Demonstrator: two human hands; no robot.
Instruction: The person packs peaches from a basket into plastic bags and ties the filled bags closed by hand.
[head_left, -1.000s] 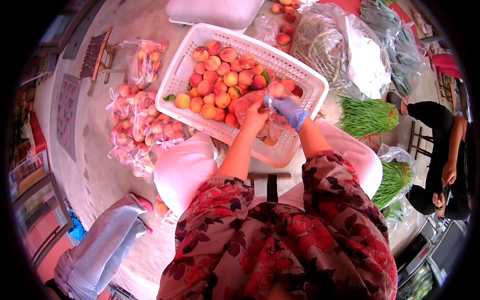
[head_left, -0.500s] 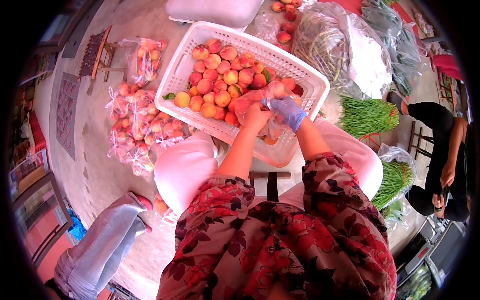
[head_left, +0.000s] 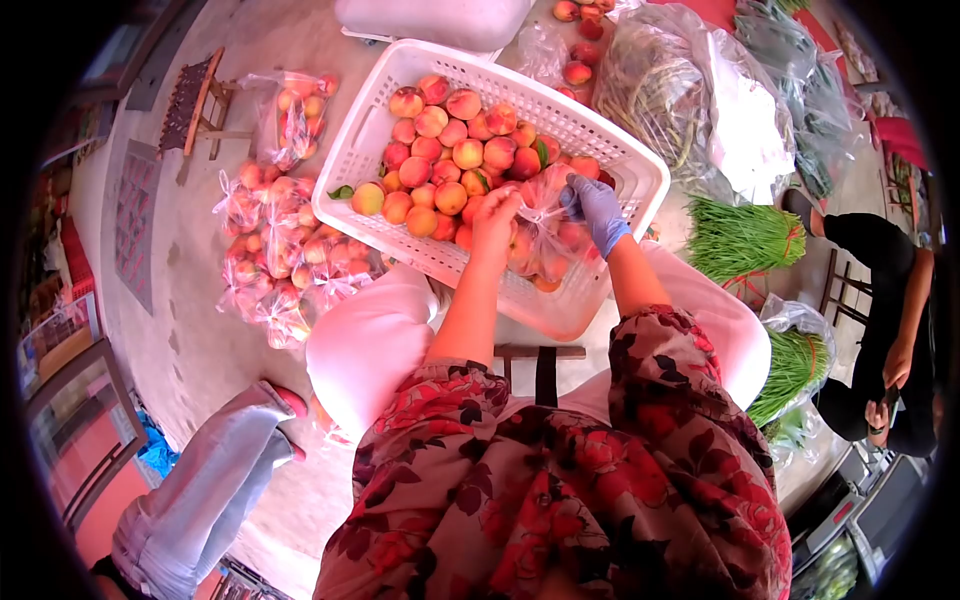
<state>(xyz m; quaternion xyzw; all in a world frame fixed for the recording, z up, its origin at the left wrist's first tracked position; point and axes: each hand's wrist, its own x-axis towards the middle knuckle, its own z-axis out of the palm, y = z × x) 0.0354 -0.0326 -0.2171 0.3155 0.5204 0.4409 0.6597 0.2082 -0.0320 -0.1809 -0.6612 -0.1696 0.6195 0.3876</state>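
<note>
A white plastic basket stands in front of my knees with many loose peaches in it. At the basket's near right side is a clear plastic bag of peaches, its neck gathered and crinkled. My bare left hand pinches the bag's top on the left. On the other side my right hand, in a thin bluish-purple glove, is closed on the plastic. The bag plastic stretches between the two hands. Some fingertips are hidden by the film.
Filled peach bags lie on the floor at left, near a small stool. Right of the basket are a large clear bag of greens and bundled chives. One person's legs show at lower left; another person sits at right.
My hands have drawn apart, the left going left and the right slightly right and up. The bag's gathered neck now shows between them.
</note>
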